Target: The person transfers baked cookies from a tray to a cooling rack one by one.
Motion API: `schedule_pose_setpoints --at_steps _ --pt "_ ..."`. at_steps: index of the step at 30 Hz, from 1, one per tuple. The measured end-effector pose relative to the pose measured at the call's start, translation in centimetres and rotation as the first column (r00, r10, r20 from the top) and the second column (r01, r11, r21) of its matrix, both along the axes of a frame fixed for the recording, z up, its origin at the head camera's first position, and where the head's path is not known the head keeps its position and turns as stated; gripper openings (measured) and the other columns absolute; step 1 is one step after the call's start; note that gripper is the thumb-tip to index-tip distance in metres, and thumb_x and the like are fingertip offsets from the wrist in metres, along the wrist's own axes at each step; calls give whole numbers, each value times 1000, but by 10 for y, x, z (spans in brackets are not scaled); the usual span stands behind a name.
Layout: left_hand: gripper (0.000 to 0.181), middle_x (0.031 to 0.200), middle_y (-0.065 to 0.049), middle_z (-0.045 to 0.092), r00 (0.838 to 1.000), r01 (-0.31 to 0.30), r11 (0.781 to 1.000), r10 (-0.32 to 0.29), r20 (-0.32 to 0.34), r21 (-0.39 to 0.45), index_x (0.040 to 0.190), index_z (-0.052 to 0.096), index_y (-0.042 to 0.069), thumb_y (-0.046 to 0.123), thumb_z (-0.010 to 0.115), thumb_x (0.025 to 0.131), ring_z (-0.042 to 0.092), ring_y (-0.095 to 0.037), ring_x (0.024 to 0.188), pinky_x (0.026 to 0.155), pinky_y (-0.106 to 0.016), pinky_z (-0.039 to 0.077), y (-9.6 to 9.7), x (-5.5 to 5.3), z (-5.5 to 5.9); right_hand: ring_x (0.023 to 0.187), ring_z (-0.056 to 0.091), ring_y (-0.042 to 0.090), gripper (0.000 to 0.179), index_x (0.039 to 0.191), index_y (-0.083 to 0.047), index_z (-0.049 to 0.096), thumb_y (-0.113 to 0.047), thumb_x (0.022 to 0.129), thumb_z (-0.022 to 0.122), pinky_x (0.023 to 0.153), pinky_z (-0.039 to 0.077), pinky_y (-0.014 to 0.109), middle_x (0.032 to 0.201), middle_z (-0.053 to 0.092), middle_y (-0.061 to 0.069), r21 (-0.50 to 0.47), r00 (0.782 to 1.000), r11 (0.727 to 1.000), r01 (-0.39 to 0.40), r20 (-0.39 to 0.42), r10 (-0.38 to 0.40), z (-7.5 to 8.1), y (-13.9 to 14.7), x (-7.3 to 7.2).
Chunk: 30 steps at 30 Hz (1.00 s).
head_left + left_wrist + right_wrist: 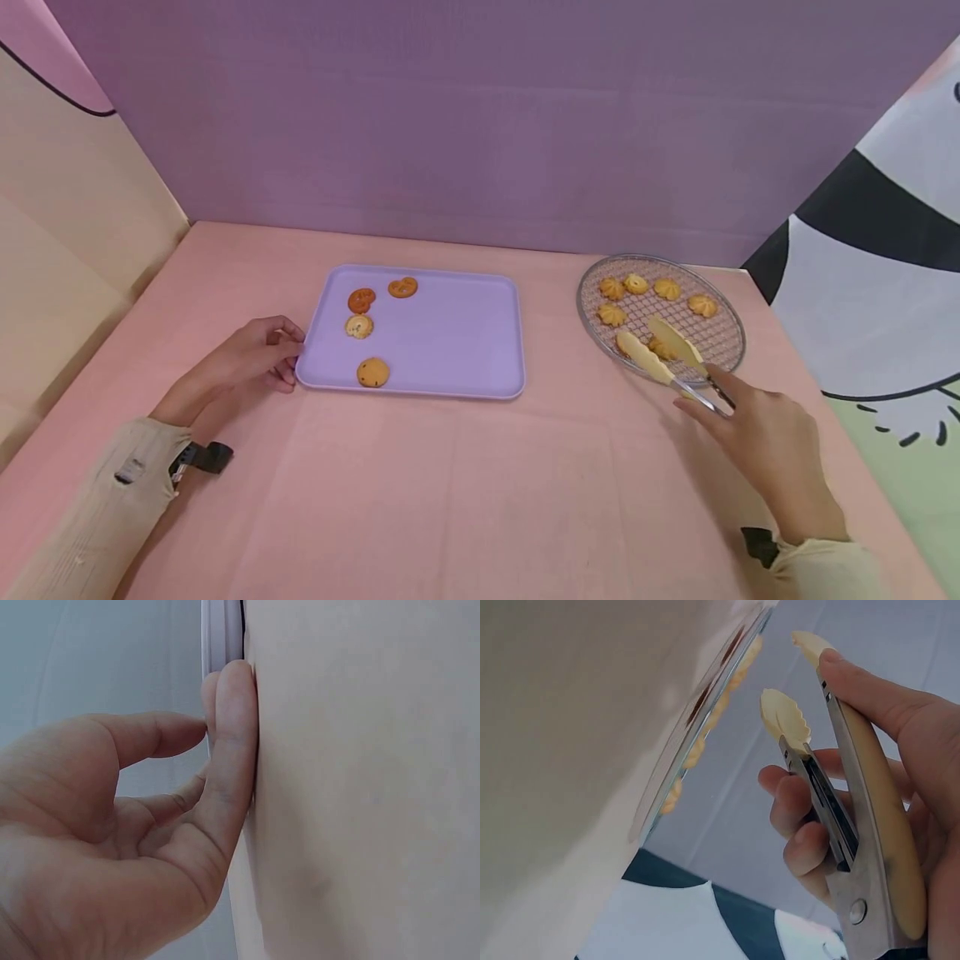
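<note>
My left hand [258,354] is at the left edge of a lilac rectangular tray [450,337], pinching its rim between thumb and fingers. In the left wrist view, the fingers [231,742] lie low against the table beside the tray edge [217,634]. My right hand [776,437] grips a pair of tongs [686,383] with cream scalloped tips, spread apart. The tips hover over a piped cookie [662,348] on a round wire rack [738,333]. In the right wrist view, the tongs [881,825] are above the cookies, with nothing between their tips.
The tray bears two pretzel-shaped cookies [402,287], a pale round cookie [359,326] and a speckled round cookie [372,372]. Several golden piped cookies [667,288] lie on the rack. A purple wall [480,133] stands behind the pink tabletop [450,492].
</note>
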<state>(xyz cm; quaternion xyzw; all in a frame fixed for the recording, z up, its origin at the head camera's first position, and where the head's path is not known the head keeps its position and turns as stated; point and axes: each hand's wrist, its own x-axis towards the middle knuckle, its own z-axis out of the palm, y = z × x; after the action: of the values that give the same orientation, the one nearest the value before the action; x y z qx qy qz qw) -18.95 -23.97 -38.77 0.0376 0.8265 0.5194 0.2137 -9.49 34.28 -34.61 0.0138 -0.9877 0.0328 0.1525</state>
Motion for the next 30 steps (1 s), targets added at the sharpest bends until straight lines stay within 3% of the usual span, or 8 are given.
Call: schedule_pose_setpoints --at_steps 5,9,13,19,25,30 --pt "35 85 -19 54 1000 5 1000 -5 -4 -8 115 39 -7 16 51 91 61 -23 64 63 -37 57 0 -1 -1 41 31 17 68 119 -12 57 -58 70 63 34 23 29 43 35 -1 21 996 998 -59 -63 60 0 -13 0" --pt "34 85 -20 54 1000 3 1000 -3 -1 -7 114 39 -7 15 51 91 62 -23 64 63 -37 57 0 -1 0 41 38 17 75 120 -13 56 -64 66 63 34 27 31 52 50 3 29 991 995 -96 -86 98 1 -23 -1" --pt "33 86 -19 53 1000 2 1000 -2 -2 -12 114 39 -7 15 50 91 61 -23 65 63 -37 57 0 0 1 52 53 27 86 125 -11 52 -70 62 60 34 32 34 74 63 16 25 992 993 -111 -65 113 3 -35 -2" --pt "35 86 -19 53 1000 3 1000 -3 10 -25 115 39 -6 16 50 91 61 -23 65 64 -37 57 0 1 2 64 59 33 93 128 -9 48 -73 61 59 35 38 36 95 63 23 51 985 988 -148 -78 152 6 -50 -2" --pt "35 85 -19 53 1000 -3 1000 3 10 -29 115 38 -6 16 50 91 61 -23 64 64 -37 57 1 1 2 67 61 34 90 125 -8 50 -70 61 62 37 43 40 99 63 20 53 970 973 -223 -91 227 8 -63 -3" --pt "35 85 -19 54 1000 -3 1000 3 8 -30 116 38 -6 16 50 91 61 -22 65 64 -36 57 1 1 2 73 62 35 89 125 -9 49 -68 60 64 41 46 42 102 63 18 101 937 944 -315 -124 326 10 -77 -7"
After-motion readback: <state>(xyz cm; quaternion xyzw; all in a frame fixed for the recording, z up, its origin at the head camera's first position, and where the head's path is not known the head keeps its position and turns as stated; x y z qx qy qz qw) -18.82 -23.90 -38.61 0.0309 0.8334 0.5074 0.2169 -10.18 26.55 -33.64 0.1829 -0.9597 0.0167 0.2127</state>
